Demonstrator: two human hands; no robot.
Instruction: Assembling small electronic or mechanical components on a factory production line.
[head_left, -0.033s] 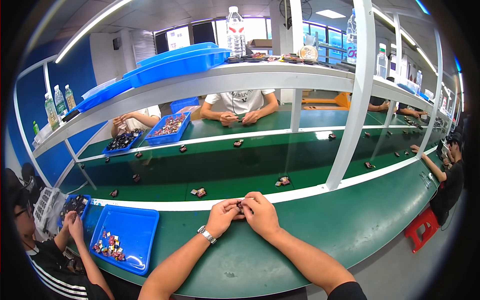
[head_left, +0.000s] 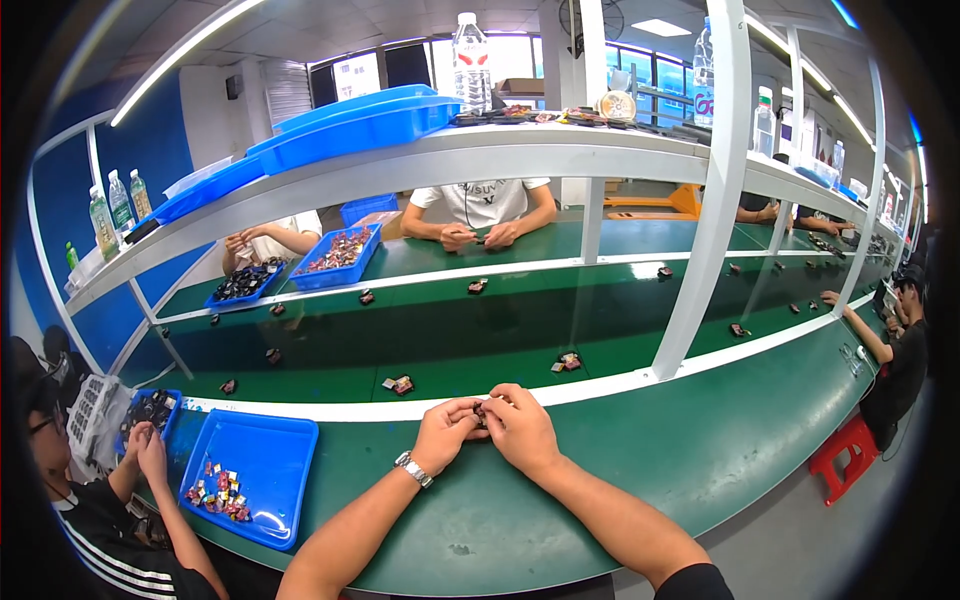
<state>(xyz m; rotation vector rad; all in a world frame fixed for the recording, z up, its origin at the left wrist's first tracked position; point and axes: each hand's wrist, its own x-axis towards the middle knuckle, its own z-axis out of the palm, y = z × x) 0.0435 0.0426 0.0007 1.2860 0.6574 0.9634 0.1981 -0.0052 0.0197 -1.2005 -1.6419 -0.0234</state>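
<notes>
My left hand [head_left: 447,434], with a metal watch on its wrist, and my right hand [head_left: 522,433] meet over the near green bench. Between their fingertips they pinch a small dark part [head_left: 481,415], mostly covered by the fingers, so its kind does not show. Both hands are closed on it. To the left of my forearm sits a blue tray [head_left: 290,437] with a heap of small red, white and yellowish pieces [head_left: 220,492] in its near left part. Just beyond my hands, small parts [head_left: 398,385] lie on the green belt behind the white rail.
A white post [head_left: 700,215] rises at right, carrying a shelf [head_left: 560,150] with bottles and blue trays [head_left: 350,125]. Co-workers sit across the belt and at both ends. The left co-worker's hands [head_left: 148,447] are near another blue tray. A red stool [head_left: 845,460] stands at right.
</notes>
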